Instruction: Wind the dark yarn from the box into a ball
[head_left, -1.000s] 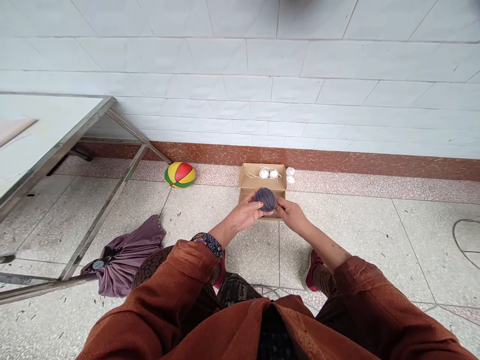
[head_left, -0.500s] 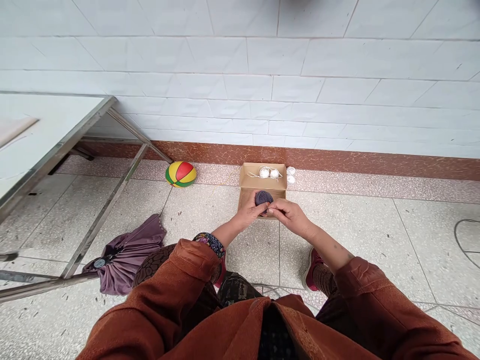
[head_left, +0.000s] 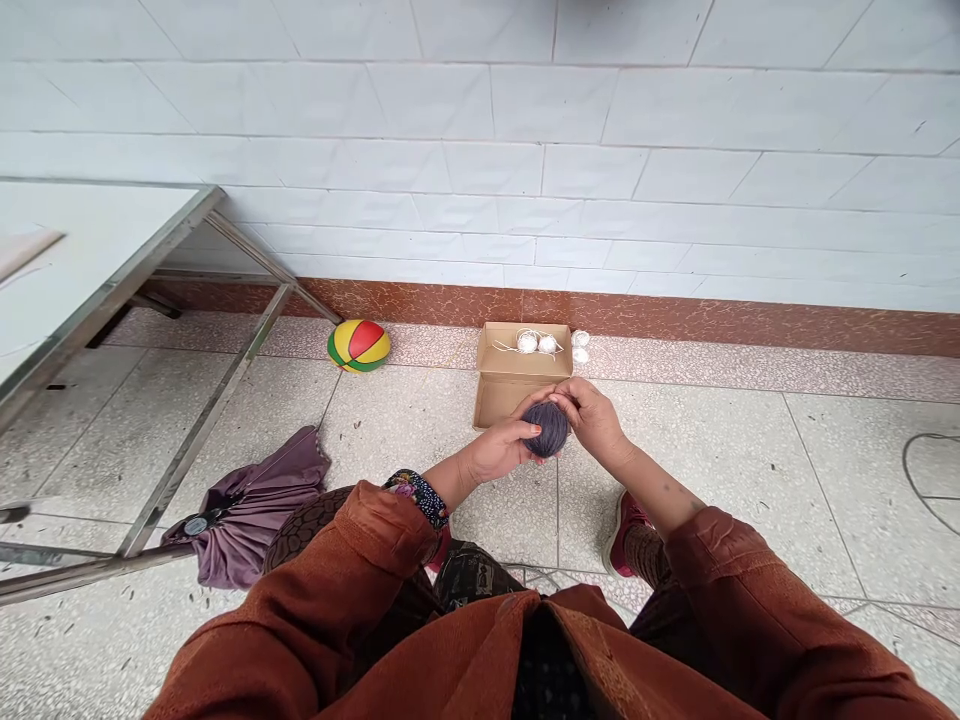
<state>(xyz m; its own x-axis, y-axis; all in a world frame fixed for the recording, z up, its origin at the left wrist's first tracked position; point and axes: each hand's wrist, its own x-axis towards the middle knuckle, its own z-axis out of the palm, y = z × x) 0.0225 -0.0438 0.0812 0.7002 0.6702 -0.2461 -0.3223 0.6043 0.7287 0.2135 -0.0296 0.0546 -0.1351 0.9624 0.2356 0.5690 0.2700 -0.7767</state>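
"White wall tiles (head_left: 450,100) fill the far side, above a brown skirting band (head_left: 637,315) and a speckled floor (head_left: 675,480). What stands around you?"

"On your left, a steel-framed table (head_left: 97,210) with a white top. Near its legs lies a collapsed purple umbrella (head_left: 262,500)."

"Can you read anything on it?"

"One end carries a pale round badge (head_left: 196,525), but any print there is too small for you to make out. Farther off, by the far table leg, sits a red, yellow and green ball (head_left: 358,345); to its right, near the wall, an open cardboard box (head_left: 495,400)."

"And your hands?"

"Your left hand (head_left: 499,450) is curled around a dark ball of yarn (head_left: 549,432), thumb across its left face. Your right hand (head_left: 596,420) is narrowed to a pinch, fingertips at the yarn's far right side; whether a strand runs between them, you can't tell."

"Where exactly is that yarn?"

"Between your two hands, hiding the box's near right corner from you. Smallest are two white balls of string (head_left: 528,342) in the box's far half, and two white bundles (head_left: 580,354) just beside its right edge."
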